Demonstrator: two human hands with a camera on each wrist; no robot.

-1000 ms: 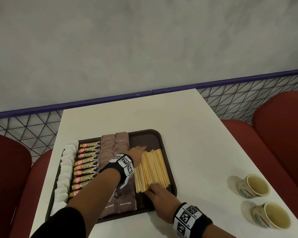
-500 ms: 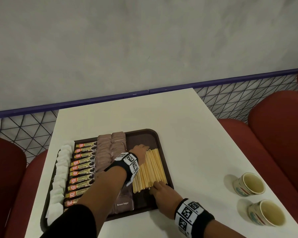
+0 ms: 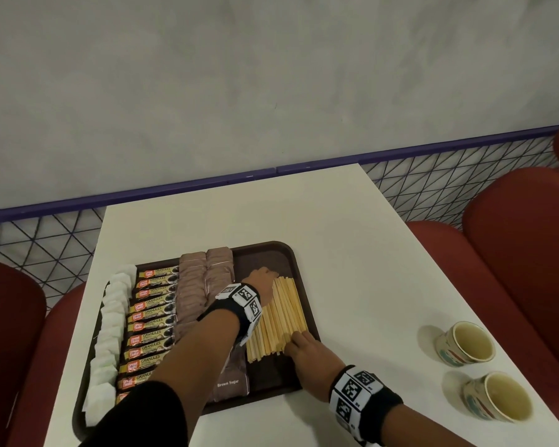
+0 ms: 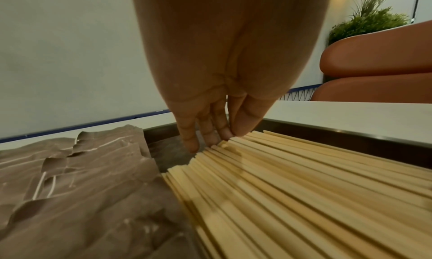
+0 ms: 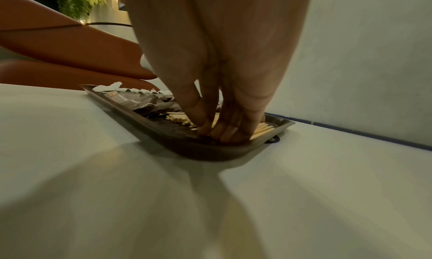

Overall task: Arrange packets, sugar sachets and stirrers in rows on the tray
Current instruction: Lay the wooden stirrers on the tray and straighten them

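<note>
The stirrers [image 3: 278,319] lay on the tray [image 3: 271,253], right of the brown sugar sachets [image 3: 204,285]. Both hands, left hand [image 3: 263,279] and right hand [image 3: 307,350], pressed straight, closed-together fingers [image 4: 210,133] against opposite ends; squeezing evenly inward would square them best.

"GRANULES" on orange-black packets [image 3: 149,321]; "Brown Sugar" on brown sachet [image 3: 228,383], near tray edge.
</note>
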